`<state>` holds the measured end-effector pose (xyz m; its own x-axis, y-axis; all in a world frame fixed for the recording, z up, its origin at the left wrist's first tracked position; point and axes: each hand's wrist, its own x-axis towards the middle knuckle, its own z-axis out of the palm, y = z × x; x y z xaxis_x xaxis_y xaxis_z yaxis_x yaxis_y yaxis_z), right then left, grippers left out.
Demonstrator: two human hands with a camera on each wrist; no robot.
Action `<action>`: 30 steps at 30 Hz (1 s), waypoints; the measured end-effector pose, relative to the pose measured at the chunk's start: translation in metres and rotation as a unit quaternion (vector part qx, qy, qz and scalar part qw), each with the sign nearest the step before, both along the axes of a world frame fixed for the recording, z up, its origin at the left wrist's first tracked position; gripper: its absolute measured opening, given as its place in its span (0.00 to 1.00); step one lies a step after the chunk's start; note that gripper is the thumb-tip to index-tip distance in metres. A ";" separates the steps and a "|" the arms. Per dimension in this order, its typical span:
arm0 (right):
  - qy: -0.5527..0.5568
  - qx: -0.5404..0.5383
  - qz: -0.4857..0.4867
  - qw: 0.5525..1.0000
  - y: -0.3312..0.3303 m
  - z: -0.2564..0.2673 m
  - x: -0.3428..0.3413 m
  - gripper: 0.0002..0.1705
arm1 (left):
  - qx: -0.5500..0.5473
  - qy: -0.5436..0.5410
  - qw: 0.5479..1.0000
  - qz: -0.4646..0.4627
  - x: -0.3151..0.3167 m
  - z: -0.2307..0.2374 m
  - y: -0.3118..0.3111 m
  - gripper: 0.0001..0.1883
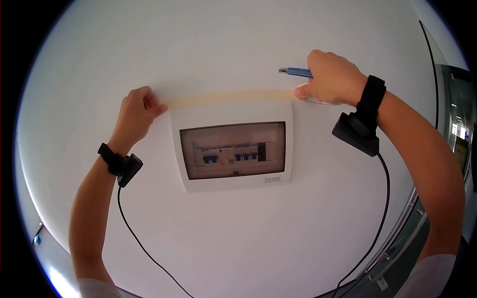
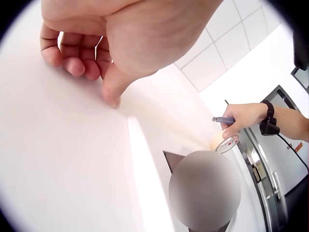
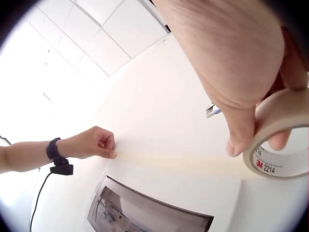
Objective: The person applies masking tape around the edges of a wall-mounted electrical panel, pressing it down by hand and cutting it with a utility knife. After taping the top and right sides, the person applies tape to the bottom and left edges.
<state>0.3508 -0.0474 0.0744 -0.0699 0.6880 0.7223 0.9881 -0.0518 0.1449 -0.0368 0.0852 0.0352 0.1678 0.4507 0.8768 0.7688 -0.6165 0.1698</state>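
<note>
Our left hand [image 1: 133,115] pinches the end of the tape [image 1: 228,97] near the upper left corner of the panel [image 1: 233,186] on the wall [image 1: 223,44]. The tape spans the panel's top edge; we cannot tell whether it is stuck down. Our right hand [image 1: 334,77] grasps the roll [image 3: 277,116] beyond the upper right corner, and the cutter [image 1: 298,72] too. We judge the strip drawn out, with securing and cutting left, as it joins the roll uncut
</note>
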 end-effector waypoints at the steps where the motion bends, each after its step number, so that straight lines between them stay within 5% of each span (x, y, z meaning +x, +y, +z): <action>1: 0.010 -0.010 -0.006 1.000 -0.002 0.000 -0.003 0.32 | 0.000 0.000 1.000 0.001 0.001 0.000 -0.001 0.15; 19: 0.014 -0.005 -0.062 0.998 -0.005 0.002 -0.023 0.31 | 0.063 0.061 0.996 0.023 -0.008 -0.007 0.004 0.13; 23: 0.025 0.011 -0.049 0.998 -0.004 0.000 -0.021 0.31 | 0.196 0.154 0.968 0.012 -0.006 -0.011 0.003 0.11; 30: 0.026 0.010 -0.052 0.998 -0.008 0.003 -0.025 0.31 | 0.210 0.244 0.943 -0.086 0.025 -0.028 -0.009 0.23</action>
